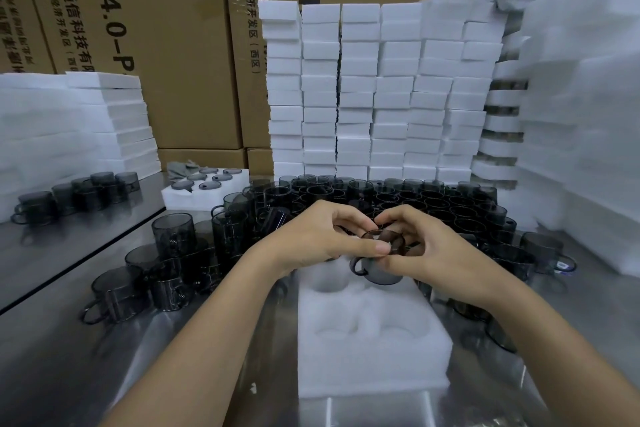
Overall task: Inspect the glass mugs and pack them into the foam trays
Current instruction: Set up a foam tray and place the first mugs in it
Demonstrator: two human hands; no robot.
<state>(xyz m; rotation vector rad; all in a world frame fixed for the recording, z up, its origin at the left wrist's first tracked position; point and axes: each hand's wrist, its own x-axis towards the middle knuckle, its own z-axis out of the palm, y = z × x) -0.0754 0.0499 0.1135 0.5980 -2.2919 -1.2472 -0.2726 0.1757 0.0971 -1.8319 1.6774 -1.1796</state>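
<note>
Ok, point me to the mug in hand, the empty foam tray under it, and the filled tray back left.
held glass mug (382, 276): head view, lower body wall.
empty foam tray (374, 369): head view, bare top near front edge.
filled foam tray (173, 200): head view, white front wall.

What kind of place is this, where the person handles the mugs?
Probably a packing station in a factory or warehouse: many dark glass mugs crowd a metal table, white foam trays stand in tall stacks, and printed cardboard cartons are piled behind.
</note>
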